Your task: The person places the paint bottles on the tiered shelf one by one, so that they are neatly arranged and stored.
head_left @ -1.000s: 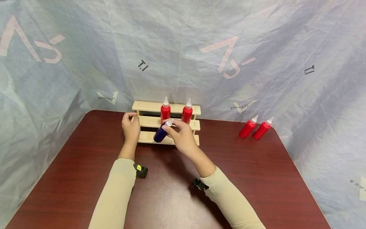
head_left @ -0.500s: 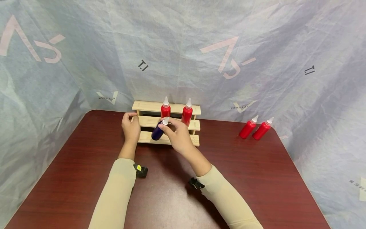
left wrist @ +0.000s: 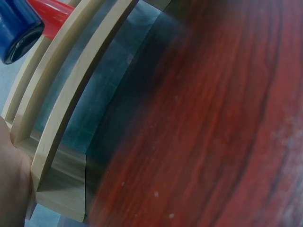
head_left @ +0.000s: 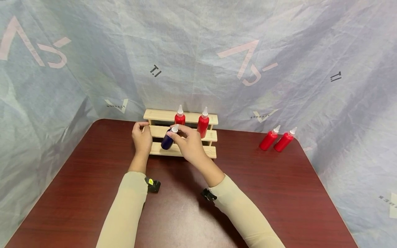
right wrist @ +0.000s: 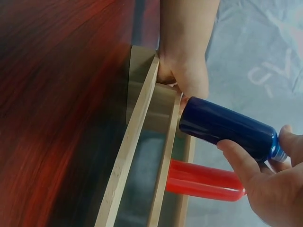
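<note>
A small three-tier wooden rack (head_left: pixel 183 148) stands at the back of the table. My right hand (head_left: pixel 191 143) pinches a dark blue squeeze bottle (head_left: pixel 167 142) near its white nozzle cap. The bottle is tilted, its base toward the lower left, in front of the rack's left half. In the right wrist view the blue bottle (right wrist: pixel 222 125) is apart from the red bottle behind it. My left hand (head_left: pixel 142 137) grips the left end of the rack; its fingertips are partly hidden. Two red squeeze bottles, one on the left (head_left: pixel 180 119) and one on the right (head_left: pixel 203 126), stand upright on the middle tier.
Two more red squeeze bottles, one on the left (head_left: pixel 268 140) and one on the right (head_left: pixel 284 141), stand at the right rear of the dark red table (head_left: pixel 263 186). A grey-blue cloth backdrop (head_left: pixel 192 55) hangs close behind the rack.
My right hand has carried the blue bottle left and slightly upward along the front of the rack. The left hand, the rack and the red bottles have stayed in place.
</note>
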